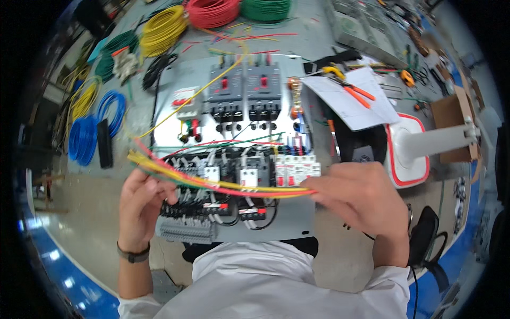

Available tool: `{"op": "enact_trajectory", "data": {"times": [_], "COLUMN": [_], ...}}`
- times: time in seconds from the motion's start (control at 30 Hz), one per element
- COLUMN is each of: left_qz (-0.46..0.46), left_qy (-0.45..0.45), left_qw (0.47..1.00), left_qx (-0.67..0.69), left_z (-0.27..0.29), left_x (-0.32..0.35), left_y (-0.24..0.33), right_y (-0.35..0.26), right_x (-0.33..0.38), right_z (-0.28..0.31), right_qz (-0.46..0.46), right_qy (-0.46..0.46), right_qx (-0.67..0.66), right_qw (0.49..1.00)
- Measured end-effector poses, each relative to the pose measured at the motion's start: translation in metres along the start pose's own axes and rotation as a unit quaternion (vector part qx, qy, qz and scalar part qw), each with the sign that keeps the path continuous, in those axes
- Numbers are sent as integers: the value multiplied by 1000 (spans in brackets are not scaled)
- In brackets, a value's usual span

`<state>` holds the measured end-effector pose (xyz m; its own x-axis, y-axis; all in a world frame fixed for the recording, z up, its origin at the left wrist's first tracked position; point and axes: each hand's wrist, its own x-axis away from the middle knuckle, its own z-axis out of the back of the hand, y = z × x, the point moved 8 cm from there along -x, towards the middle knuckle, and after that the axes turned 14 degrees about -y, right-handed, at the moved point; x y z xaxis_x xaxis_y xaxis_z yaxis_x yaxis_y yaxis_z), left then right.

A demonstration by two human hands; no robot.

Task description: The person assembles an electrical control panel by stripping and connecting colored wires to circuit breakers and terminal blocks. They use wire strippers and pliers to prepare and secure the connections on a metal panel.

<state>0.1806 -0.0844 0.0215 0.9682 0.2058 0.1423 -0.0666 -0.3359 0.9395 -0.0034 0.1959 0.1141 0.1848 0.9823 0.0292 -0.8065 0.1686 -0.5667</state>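
A bundle of yellow, red and green wires point(239, 190) stretches across in front of me, above the lower part of an electrical panel. My right hand point(364, 196) is closed around its right end. At the other end, my left hand point(143, 199) has its fingers curled against the wires, whose loose tips stick out past it. Beneath the bundle, the grey mounting plate point(289, 220) carries two large dark grey circuit breakers point(264, 87), a row of small white breakers point(295, 170), black contactors and a grey terminal strip point(186, 233).
Yellow point(163, 32), red point(212, 13) and green wire coils lie at the back; blue coils point(82, 141) are at left. Orange-handled pliers point(358, 95) rest on papers point(366, 114) at right. Beside them stand a white-and-red stand base point(417, 151) and a cardboard box point(451, 119).
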Motion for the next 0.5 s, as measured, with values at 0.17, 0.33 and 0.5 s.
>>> {"op": "enact_trajectory", "data": {"times": [0.17,0.33,0.5], "left_qz": [-41,-19,7], "left_qy": [22,80,125], "left_qw": [999,996,987], "left_qx": [18,-29,-97], "left_z": [5,47,62], "left_x": [-5,-12,2], "left_y": [20,9,-5], "right_y": [26,52,69], "right_x": [-22,-62,-88], "right_z": [-16,-22,-39], "right_qz": [-28,-28,-27], "right_qy": [3,19,21], "right_qx": [-23,92,91], "right_qw": [999,995,995]}}
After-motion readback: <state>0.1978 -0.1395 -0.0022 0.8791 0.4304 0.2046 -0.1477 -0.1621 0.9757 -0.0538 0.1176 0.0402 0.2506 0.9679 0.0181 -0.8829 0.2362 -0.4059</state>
